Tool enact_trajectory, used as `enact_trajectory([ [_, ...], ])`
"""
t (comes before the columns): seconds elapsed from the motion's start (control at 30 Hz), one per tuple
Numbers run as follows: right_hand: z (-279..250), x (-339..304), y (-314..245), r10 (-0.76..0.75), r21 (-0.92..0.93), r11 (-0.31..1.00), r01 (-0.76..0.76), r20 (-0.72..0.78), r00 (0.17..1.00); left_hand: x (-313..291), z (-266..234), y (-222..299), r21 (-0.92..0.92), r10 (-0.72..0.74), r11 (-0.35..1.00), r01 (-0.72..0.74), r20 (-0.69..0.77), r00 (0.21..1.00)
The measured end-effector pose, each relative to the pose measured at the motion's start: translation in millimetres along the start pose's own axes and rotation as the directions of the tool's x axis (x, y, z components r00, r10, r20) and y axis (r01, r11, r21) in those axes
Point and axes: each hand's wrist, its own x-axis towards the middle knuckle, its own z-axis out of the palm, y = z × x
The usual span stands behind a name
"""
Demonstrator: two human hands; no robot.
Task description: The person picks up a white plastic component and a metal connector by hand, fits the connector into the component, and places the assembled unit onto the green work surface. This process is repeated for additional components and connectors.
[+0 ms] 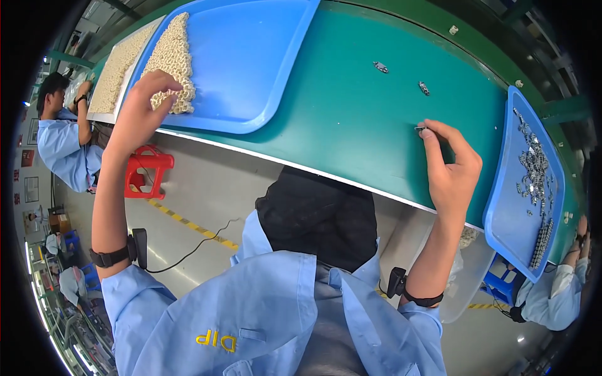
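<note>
My left hand point(143, 108) is over the near part of a pile of small cream-coloured parts point(172, 50) in a large blue tray point(251, 69). Its thumb and forefinger curl together around a small cream part at the pile's edge. Above the green tabletop point(351, 113), my right hand point(453, 166) pinches a small silvery metal part point(421, 128) between thumb and fingertips. Two similar metal pieces, one farther left point(380, 66) and one nearer point(424, 88), lie loose on the green surface beyond that hand.
A second blue tray point(501, 207) at the right holds many metal pieces, some in rows. Left of the large tray, a white tray point(128, 56) holds more cream parts. A red stool point(147, 172) stands below the table edge. Other people work at far left point(66, 138) and far right point(552, 294).
</note>
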Motion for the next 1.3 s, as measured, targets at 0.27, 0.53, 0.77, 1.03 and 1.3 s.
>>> enact_trajectory([
  [0.27,-3.8,-2.3,11.2,-0.050,-0.035,0.998,0.050,0.004,0.999,9.2,3.7,5.9,0.183,0.041,0.978,-0.096,0.281,0.959],
  [0.53,-10.8,-4.6,4.8,-0.005,-0.014,1.000,0.005,0.015,1.000,34.8,-8.3,16.3,0.221,0.133,0.939,-0.264,0.474,0.871],
  [0.77,-4.8,-0.8,2.4,0.004,0.016,1.000,-0.005,0.016,1.000,40.7,-8.3,13.4,0.203,0.149,0.938,-0.281,0.497,0.855],
  [1.03,-8.4,0.2,-0.9,-0.049,0.033,0.998,0.050,-0.013,0.999,21.9,25.3,58.9,-0.090,0.277,0.956,-0.279,-0.025,0.960],
  [1.3,52.8,-45.1,-89.9,-0.259,0.488,0.826,0.280,-0.112,0.959,14.1,85.6,192.1,-0.172,0.349,0.876,-0.450,-0.416,0.840],
])
